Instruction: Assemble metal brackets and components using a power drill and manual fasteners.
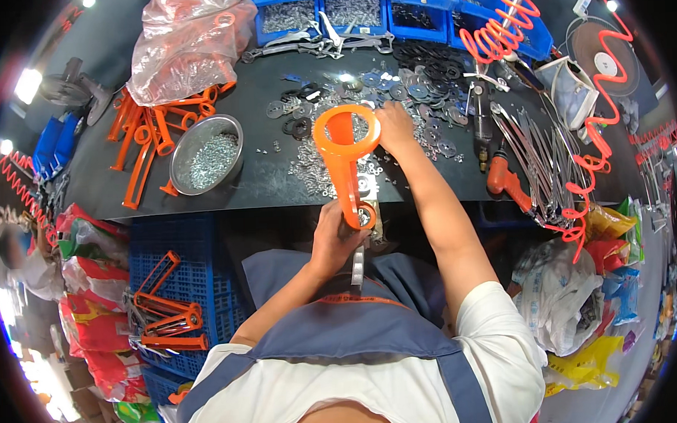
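My left hand [334, 234] grips the lower end of an orange plastic handle piece [345, 153] with a large ring at its top, held upright over the front edge of the black workbench [263, 186]. A grey metal strip [358, 264] hangs below that hand. My right hand [395, 126] reaches forward beside the ring, with its fingers down in a scatter of small metal washers and discs [416, 97]. Whether those fingers hold a washer is hidden.
A steel bowl of screws [206, 154] and several orange handles [146, 136] lie at left, under a clear bag [191, 41]. Blue parts bins [346, 13] line the back. An orange air tool [505, 182], coiled hose [500, 27] and metal strips [545, 159] lie right. A blue crate [179, 292] stands below left.
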`<state>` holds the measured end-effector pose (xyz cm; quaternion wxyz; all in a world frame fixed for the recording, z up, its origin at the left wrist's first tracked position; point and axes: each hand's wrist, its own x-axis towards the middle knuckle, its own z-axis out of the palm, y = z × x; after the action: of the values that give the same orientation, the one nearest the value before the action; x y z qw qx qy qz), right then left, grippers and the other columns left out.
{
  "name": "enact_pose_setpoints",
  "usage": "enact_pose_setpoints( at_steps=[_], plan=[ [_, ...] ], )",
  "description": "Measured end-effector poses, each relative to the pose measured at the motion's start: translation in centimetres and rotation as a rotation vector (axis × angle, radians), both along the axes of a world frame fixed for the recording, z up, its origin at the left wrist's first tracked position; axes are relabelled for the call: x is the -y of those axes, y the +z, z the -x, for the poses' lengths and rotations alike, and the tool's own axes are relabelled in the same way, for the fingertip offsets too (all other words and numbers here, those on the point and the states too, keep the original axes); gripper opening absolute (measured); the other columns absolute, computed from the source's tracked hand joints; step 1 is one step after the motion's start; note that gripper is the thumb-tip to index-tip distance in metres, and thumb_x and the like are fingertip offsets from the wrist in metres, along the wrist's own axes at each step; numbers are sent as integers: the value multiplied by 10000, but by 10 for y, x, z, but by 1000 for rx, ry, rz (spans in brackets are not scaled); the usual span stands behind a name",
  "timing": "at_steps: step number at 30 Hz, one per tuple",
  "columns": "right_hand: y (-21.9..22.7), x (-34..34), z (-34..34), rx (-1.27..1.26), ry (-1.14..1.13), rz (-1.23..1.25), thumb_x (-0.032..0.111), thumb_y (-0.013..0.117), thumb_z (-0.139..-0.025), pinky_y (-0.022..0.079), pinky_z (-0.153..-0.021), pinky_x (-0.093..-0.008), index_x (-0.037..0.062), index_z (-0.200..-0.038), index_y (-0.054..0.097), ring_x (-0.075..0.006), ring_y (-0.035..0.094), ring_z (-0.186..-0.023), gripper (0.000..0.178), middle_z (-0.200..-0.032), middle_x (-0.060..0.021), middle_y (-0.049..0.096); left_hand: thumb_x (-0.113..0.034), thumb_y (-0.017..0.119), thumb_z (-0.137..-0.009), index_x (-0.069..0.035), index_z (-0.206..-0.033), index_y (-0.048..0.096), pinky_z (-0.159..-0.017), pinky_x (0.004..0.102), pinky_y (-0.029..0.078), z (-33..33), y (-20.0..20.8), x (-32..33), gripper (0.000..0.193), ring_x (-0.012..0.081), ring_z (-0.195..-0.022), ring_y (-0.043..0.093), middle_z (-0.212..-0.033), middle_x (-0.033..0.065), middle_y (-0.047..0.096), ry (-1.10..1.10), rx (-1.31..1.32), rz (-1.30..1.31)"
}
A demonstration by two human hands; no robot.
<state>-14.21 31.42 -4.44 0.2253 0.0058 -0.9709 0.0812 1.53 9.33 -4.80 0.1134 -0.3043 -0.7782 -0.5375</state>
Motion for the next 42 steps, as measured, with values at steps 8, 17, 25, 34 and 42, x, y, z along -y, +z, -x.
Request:
enact_pose_setpoints(
  at_steps=[8,17,25,34,42],
  plan=[
    [41,-27,-72,48,118,1515,161,672,-833,383,-487,-253,13,-692,600,-94,506,-561,217,-653,-22,547,-58,815,-661,-15,-1241,442,-877,369,465,4,-4,7,691,295,-1046,579,-1154,165,564,-6,30,60],
    [50,53,-199,463,169,1904,145,557,-911,441,-401,-214,-15,-855,587,-95,552,-455,172,-639,-94,619,-21,806,-674,-17,-1226,392,-989,369,444,13,-5,6,690,246,-1134,570,-1194,144,561,-154,252,-103],
    [37,60,-194,649,173,1296,240,521,-942,360,-396,-237,-2,-716,588,-73,485,-412,337,-503,-30,538,-71,836,-666,-33,-1274,316,-910,347,480,15,-14,10,801,244,-1051,609,-1183,169,557,-175,87,-74],
    [43,50,-191,533,69,1106,253,622,-883,369,-446,-246,-12,-686,561,-61,477,-466,336,-510,-30,521,-115,825,-579,-66,-1089,630,-910,400,445,29,-17,15,548,310,-1083,542,-1172,87,618,-241,-109,-36],
    [13,63,-192,393,60,1267,114,695,-816,374,-471,-209,8,-764,532,-30,470,-518,201,-577,5,525,-99,824,-585,-22,-1062,637,-931,389,442,34,-7,17,518,306,-1086,552,-1151,98,624,-284,-145,3]
  ],
)
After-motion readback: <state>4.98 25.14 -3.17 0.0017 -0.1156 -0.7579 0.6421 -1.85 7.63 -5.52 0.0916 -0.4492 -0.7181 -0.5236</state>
